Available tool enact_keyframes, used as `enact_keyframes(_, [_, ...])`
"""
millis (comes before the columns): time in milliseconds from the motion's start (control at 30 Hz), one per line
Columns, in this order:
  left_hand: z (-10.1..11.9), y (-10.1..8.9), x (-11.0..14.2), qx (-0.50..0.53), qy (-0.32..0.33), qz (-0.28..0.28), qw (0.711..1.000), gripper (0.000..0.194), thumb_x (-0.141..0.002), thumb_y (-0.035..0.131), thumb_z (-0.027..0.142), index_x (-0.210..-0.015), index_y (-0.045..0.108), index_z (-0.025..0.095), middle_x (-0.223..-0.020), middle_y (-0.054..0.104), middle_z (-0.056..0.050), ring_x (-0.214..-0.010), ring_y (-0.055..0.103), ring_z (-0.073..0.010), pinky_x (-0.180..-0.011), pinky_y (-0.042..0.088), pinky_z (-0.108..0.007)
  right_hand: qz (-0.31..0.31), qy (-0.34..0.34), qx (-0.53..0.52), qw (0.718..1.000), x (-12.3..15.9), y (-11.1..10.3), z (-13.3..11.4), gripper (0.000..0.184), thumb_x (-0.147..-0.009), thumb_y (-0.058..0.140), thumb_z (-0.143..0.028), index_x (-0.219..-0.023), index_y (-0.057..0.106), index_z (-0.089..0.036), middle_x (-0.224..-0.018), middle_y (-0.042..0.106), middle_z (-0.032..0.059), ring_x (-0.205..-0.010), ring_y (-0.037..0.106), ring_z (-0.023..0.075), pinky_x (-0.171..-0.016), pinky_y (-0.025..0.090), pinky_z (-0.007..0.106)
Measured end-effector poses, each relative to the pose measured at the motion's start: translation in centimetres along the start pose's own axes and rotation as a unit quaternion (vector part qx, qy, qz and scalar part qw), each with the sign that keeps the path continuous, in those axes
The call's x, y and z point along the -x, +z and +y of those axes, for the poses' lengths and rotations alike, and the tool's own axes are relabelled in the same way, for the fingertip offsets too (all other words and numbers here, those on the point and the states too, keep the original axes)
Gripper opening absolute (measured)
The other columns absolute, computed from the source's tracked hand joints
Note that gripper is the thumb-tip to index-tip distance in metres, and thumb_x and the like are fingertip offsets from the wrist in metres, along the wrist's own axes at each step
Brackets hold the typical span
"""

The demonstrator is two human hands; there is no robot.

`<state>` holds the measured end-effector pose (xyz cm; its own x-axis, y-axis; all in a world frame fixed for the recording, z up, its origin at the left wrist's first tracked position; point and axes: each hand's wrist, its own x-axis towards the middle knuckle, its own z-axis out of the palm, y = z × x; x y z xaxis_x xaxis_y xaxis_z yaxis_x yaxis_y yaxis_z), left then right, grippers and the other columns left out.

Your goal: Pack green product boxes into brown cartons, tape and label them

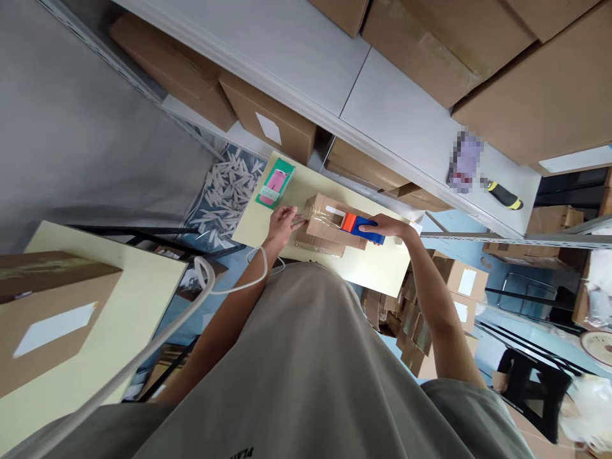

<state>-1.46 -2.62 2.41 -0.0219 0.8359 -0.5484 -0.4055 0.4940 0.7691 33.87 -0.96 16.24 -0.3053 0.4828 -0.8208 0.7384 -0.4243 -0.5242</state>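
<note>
On the pale yellow table (382,271) lies a small cardboard box (318,223) with a white label, clear tape shining across its top. A second cardboard box (329,246) lies right beside it, on the side nearer to me. My right hand (388,225) grips a blue and orange tape dispenser (358,225), whose orange end rests on or just above the first box. At the box's left end, the closed fingers of my left hand (283,224) hold a clear strip of packing tape (302,215).
A green package with a pink window (275,185) lies at the table's back left corner. White cable (239,288) crosses near my left forearm. A grey shelf (406,105) above the table holds big boxes and a yellow-black handled tool (503,194). More boxes (466,280) stand lower right.
</note>
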Motion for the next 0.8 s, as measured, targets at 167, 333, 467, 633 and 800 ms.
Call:
enact_keyframes(167, [-0.9, -0.4, -0.8, -0.007, 0.005, 0.024, 1.0, 0.053, -0.075, 0.095, 0.055, -0.094, 0.056, 0.023, -0.09, 0.068, 0.0, -0.09, 0.078, -0.0219, -0.089, 0.07, -0.048, -0.002, -0.006, -0.001, 1.0, 0.3, 0.2, -0.5, 0.074, -0.082, 0.082, -0.086, -0.103, 0.079, -0.016, -0.073, 0.079, 0.0083, -0.06, 0.075, 0.0198, -0.054, 0.063, 0.028])
enact_keyframes(333, [-2.1, -0.2, -2.1, -0.071, 0.024, 0.061, 0.995, 0.045, -0.082, 0.089, 0.054, -0.094, 0.059, 0.022, -0.085, 0.068, 0.0, -0.08, 0.073, -0.0175, -0.078, 0.067, -0.037, 0.011, -0.009, 0.019, 1.0, 0.2, 0.9, -2.4, 0.072, -0.084, 0.08, -0.087, -0.094, 0.076, -0.015, -0.07, 0.076, 0.0077, -0.058, 0.073, 0.0192, -0.054, 0.059, 0.028])
enact_keyframes(467, [-3.3, -0.1, -3.0, -0.151, 0.056, 0.065, 0.985, 0.036, -0.087, 0.085, 0.05, -0.09, 0.062, 0.022, -0.077, 0.067, 0.0, -0.072, 0.066, -0.0139, -0.068, 0.058, -0.025, 0.022, -0.018, 0.056, 0.998, -0.8, 1.3, -3.5, 0.07, -0.087, 0.077, -0.086, -0.083, 0.071, -0.016, -0.07, 0.075, 0.0083, -0.059, 0.071, 0.0185, -0.054, 0.056, 0.027])
enact_keyframes(633, [-3.9, -0.5, -3.5, -0.21, 0.037, 0.05, 0.976, 0.04, -0.091, 0.082, 0.046, -0.119, 0.072, 0.019, -0.075, 0.072, -0.001, -0.071, 0.07, -0.0179, -0.069, 0.056, -0.028, 0.014, -0.032, 0.063, 0.997, -1.2, 1.1, -3.5, 0.069, -0.089, 0.076, -0.085, -0.086, 0.07, -0.016, -0.071, 0.075, 0.007, -0.059, 0.07, 0.0175, -0.056, 0.053, 0.026])
enact_keyframes(800, [-2.5, 0.6, -3.9, -0.346, 0.145, 0.071, 0.924, 0.079, -0.104, 0.063, 0.062, -0.167, 0.049, 0.018, -0.142, 0.074, -0.021, -0.134, 0.071, -0.0318, -0.116, 0.055, -0.049, 0.031, -0.04, 0.08, 0.995, -1.8, 1.0, -3.1, 0.067, -0.089, 0.077, -0.083, -0.09, 0.072, -0.017, -0.071, 0.074, 0.0044, -0.06, 0.067, 0.016, -0.056, 0.048, 0.025])
